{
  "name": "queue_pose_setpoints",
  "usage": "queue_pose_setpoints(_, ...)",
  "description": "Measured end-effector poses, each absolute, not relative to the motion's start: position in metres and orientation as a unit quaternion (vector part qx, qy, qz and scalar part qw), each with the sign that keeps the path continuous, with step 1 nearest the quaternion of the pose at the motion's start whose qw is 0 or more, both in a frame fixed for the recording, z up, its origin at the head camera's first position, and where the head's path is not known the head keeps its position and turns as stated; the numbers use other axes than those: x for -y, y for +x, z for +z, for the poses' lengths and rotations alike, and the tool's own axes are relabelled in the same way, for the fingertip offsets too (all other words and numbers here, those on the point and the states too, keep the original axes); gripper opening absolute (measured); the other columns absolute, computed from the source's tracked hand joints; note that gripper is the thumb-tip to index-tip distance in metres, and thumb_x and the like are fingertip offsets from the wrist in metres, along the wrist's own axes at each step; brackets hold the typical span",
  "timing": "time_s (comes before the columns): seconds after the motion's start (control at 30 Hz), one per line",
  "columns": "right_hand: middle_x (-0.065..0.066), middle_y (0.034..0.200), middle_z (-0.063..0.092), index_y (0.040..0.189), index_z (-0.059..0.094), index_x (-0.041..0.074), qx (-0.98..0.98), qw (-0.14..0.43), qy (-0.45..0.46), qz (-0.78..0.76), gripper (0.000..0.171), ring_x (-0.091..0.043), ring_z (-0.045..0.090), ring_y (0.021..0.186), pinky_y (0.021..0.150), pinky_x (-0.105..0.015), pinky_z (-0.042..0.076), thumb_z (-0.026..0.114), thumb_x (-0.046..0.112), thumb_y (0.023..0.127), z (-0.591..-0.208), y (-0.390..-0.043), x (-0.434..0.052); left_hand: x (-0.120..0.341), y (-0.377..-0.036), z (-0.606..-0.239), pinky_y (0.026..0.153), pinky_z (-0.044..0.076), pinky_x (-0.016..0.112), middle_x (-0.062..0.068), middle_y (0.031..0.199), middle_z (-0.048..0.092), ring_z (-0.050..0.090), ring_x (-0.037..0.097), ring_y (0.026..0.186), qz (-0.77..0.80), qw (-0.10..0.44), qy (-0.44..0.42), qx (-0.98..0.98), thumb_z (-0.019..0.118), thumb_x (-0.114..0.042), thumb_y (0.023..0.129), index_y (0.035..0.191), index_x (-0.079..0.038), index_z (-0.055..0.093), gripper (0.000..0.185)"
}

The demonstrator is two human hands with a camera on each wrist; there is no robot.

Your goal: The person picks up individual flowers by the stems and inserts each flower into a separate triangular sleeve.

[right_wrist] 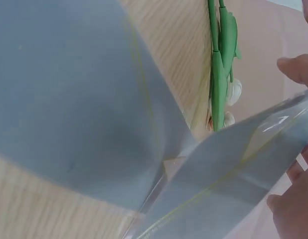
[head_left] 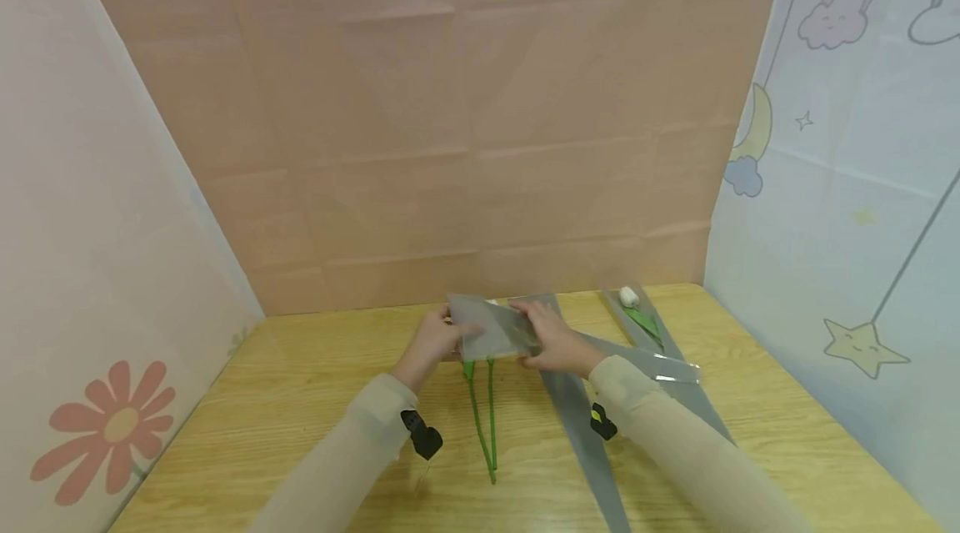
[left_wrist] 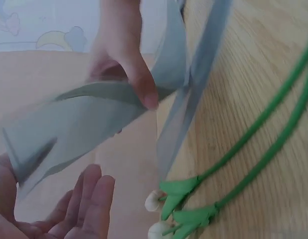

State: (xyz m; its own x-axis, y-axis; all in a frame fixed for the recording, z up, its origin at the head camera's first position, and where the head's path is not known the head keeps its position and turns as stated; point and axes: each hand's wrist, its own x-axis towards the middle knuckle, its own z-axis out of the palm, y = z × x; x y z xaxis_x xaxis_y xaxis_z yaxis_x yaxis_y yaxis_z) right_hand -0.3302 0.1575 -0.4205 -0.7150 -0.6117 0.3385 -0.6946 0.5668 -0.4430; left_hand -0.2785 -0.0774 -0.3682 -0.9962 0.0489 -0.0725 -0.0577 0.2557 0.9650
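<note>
Tiny, illegible yellowish lettering (right_wrist: 156, 228) on the translucent grey wrapper (right_wrist: 221, 184)

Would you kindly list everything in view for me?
loose flowers: two, white and green, table's middle
held wrap: one, grey, between hands
other wraps: several, exact count unclear, grey, table's right
third flower: one, white and green, table's right rear
table: one, pale wood, below
backdrop: one, peach, behind
printed sheets: two, whitish, left and right
wrist devices: two, black, at wrists
sleeves: two, cream, on forearms
left hand: one, bare, held wrap's left end
right hand: one, bare, held wrap's right end
</note>
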Motion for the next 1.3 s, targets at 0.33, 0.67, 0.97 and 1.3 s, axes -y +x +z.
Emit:
queue_pose_setpoints(0.33,-0.009,0.121,0.042,0.152,0.019,0.013,0.900,0.091,0.370,0.212,0.099,-0.023,0.038,0.106,0.091,-0.045,0.035,0.082,0.025,0.076,-0.421,-0.325,-0.154,0.080,-0.283,-0.374,0.075,0.056,0.038,0.020,0.110,0.064,0.065,0.029,0.094,0.516,0.011,0.013,-0.857,0.073,-0.014,0.083,0.119,0.007,0.057,0.044)
queue_pose_setpoints(0.67,-0.004,0.117,0.036,0.156,0.004,0.017,0.913,0.011,0.348,0.212,0.136,-0.019,0.034,0.100,0.085,-0.038,0.032,0.088,0.057,0.056,-0.431,-0.330,-0.155,0.086,-0.285,-0.382,0.067,0.056,0.032,0.012,0.096,0.069,0.067,0.020,0.079,0.529,0.029,0.044,-0.847,0.080,-0.039,0.078,0.107,0.002,0.065,0.052)
queue_pose_setpoints(0.97,-0.011,0.129,0.040,0.154,0.009,0.015,0.912,0.007,0.367,0.182,0.128,-0.026,0.042,0.113,0.097,-0.053,0.039,0.091,0.041,0.060,-0.418,-0.335,-0.157,0.093,-0.287,-0.387,0.060,0.054,0.029,0.012,0.091,0.069,0.065,0.019,0.073,0.435,-0.013,0.059,-0.898,0.088,-0.035,0.068,0.103,0.002,0.066,0.056)
queue_pose_setpoints(1.3,-0.010,0.132,0.040,0.155,0.011,0.014,0.917,0.043,0.368,0.147,0.120,-0.025,0.040,0.118,0.096,-0.048,0.035,0.087,0.041,0.067,-0.420,-0.327,-0.152,0.093,-0.283,-0.387,0.071,0.058,0.037,0.013,0.100,0.068,0.067,0.020,0.082,0.563,0.056,0.009,-0.824,0.079,-0.031,0.081,0.109,0.000,0.063,0.045)
